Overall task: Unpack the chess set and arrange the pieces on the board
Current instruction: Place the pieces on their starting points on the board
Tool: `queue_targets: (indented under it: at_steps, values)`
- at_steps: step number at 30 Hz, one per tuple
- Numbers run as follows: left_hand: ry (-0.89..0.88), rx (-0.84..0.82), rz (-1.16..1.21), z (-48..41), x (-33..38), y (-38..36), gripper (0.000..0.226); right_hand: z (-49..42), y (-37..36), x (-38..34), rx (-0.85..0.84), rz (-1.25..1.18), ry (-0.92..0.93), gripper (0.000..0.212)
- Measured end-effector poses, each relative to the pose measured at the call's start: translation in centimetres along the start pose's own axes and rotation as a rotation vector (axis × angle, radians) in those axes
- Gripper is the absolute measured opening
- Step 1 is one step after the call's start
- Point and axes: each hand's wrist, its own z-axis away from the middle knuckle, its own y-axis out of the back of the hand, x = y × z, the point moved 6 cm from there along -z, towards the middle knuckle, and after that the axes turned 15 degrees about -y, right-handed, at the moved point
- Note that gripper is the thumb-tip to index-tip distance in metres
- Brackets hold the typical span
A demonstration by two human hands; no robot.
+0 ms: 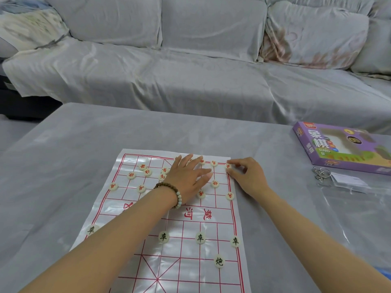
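A white plastic xiangqi board sheet (148, 218) with red lines lies on the grey table. Several cream round pieces with red characters stand on its far half; several with black characters, such as the cannon piece (219, 261), stand on the near half. My left hand (187, 175), with a bead bracelet on the wrist, rests flat with straight fingers on the far middle of the board and hides some pieces. My right hand (245, 174) pinches a red-marked piece (228, 166) at the board's far right corner.
The purple chess set box (342, 146) lies at the table's right edge. A key ring (320, 174) and a clear plastic bag (349, 199) sit in front of it. A grey covered sofa (190, 66) runs behind the table.
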Motion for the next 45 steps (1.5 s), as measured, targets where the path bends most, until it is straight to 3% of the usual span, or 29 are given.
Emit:
queue_targets:
  at_steps: [7,23,26,36,45]
  values:
    - [0.009,-0.011,0.005,0.1,0.2,-0.3,0.049,-0.5,-0.4,0.3,0.055,-0.026,-0.033,0.02]
    - [0.061,0.122,0.014,4.9,-4.2,2.1,0.055,1.0,-0.6,-1.3,0.093,-0.099,-0.06,0.034]
    - [0.126,0.139,0.023,7.5,-6.9,2.6,0.072,2.2,-1.7,-4.1,0.047,-0.117,0.023,0.034]
    - [0.246,0.15,0.133,12.5,-12.9,1.6,0.055,5.6,-8.0,-11.0,-0.293,-0.011,0.147,0.033]
    - [0.236,0.28,0.196,13.8,-16.0,2.0,0.051,5.7,-9.0,-11.7,-0.298,0.038,0.13,0.021]
